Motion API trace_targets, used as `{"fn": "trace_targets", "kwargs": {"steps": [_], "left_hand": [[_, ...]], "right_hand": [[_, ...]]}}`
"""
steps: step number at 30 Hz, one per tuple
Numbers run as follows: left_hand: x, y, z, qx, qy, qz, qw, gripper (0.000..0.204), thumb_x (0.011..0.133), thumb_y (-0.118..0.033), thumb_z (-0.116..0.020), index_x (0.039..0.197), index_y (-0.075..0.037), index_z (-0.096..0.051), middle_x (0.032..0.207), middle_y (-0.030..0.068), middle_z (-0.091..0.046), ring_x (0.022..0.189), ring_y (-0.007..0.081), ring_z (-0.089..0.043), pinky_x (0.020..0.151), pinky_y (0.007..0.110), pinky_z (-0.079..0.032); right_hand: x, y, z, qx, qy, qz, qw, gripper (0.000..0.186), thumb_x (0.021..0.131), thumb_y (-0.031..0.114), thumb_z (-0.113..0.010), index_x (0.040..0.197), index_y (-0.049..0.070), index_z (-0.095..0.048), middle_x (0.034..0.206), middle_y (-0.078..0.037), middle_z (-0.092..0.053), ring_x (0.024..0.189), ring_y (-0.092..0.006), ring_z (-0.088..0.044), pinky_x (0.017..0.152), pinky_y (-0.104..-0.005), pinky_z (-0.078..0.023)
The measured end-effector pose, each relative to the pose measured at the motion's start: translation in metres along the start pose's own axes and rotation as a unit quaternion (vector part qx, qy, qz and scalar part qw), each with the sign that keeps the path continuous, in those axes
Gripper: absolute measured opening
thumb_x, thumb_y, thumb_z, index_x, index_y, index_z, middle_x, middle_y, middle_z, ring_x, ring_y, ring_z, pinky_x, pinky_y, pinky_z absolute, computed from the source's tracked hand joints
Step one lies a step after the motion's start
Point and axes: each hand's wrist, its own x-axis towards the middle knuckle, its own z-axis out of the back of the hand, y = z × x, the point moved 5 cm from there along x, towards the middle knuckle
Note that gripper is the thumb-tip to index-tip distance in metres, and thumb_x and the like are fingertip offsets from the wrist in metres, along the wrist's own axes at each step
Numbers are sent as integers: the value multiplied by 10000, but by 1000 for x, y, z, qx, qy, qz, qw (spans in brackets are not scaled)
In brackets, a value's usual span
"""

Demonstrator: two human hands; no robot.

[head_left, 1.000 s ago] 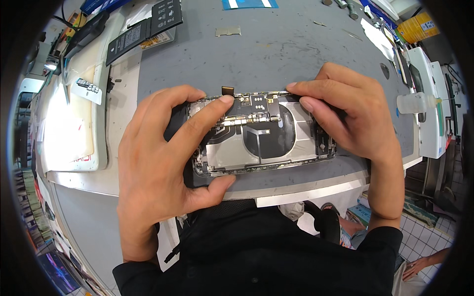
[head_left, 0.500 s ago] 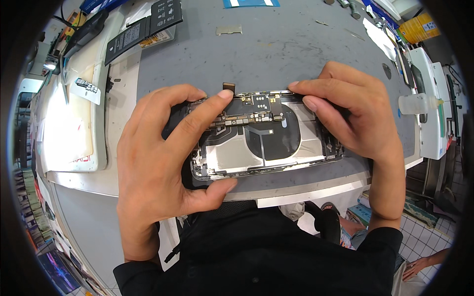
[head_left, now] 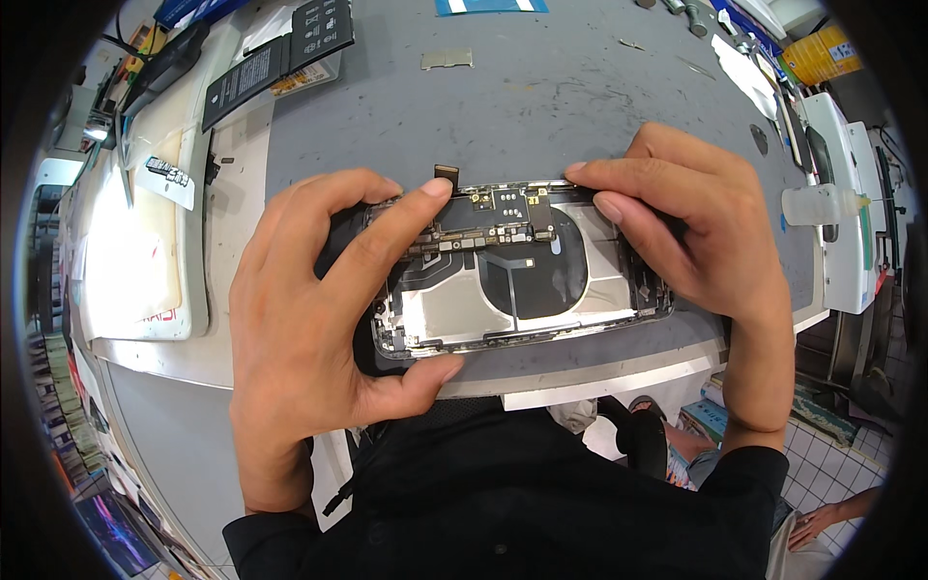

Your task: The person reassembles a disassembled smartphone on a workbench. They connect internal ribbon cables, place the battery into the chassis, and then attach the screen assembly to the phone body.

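An opened smartphone housing (head_left: 440,314) lies lengthwise in front of me, its inside facing up. A narrow circuit board (head_left: 474,237) runs along its far left part, and a dark round coil (head_left: 570,280) shows in the middle. My left hand (head_left: 309,280) spans the left end, thumb at the near edge and fingers at the far edge. Its index fingertip touches the base of a small upright flex connector (head_left: 447,174). At the far right edge, my right hand (head_left: 691,213) pinches the rim between index finger and thumb. Whether a small part sits under those fingertips is hidden.
A black phone battery (head_left: 251,82) lies at the far left. Beyond the phone, a small metal shield plate (head_left: 447,59) rests on the grey mat (head_left: 387,116). A clear bottle (head_left: 812,205) stands at the right. Another person's hand (head_left: 817,525) shows at lower right.
Both hands keep their hold. The near left corner of the phone housing has shifted very slightly toward me.
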Motion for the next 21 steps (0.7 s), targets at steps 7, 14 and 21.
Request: {"fn": "trace_targets", "kwargs": {"steps": [7,14,21], "left_hand": [[0,0,0,-3,-4,-1,1000,857,658,-594,-747,1314,-46,-680,1181,179,-608,1070,339,-628,913,432,-503],[0,-1,0,-3,-6,1,1000,856,629,-551,-776,1315,-49,-681,1183,169,-611,1070,330,-630,913,429,-509],[0,-1,0,-8,-5,6,1000,863,600,-530,-792,1314,-58,-683,1187,162,-610,1073,327,-628,903,424,-516]], "right_hand": [[0,0,0,-2,3,0,1000,227,864,-7,-707,1083,-6,-761,734,-90,-588,600,-196,-540,527,-322,-391],[-1,0,0,-2,1,-2,1000,232,859,-12,-708,1085,-8,-761,738,-94,-601,602,-198,-542,527,-322,-394],[0,0,-1,0,1,-3,1000,232,859,-14,-707,1084,-9,-761,735,-92,-599,606,-197,-550,528,-321,-400]]}}
